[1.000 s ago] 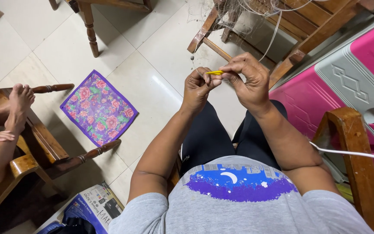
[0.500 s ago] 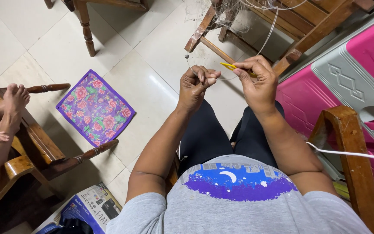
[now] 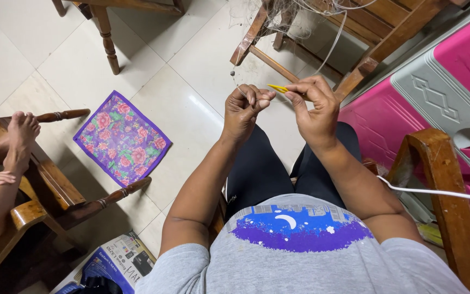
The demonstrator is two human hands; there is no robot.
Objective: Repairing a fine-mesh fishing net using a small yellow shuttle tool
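1. The right hand pinches a yellow needle between thumb and fingers, its tip pointing toward the left hand.
2. The left hand is curled shut around fine thread; a small dark bead or knot hangs on the thread just above and left of its knuckles.
3. The hands are raised side by side over the knees, close but not touching; the needle bridges most of the gap.
4. Pale mesh is draped over the wooden chair ahead, and the thread seems to lead up to it.
5. Judged from this, a knot or loop is being worked; the next move calls for a steady, taut thread and a fine aim of the needle tip.
6. A floral cloth lies on the floor, well apart.
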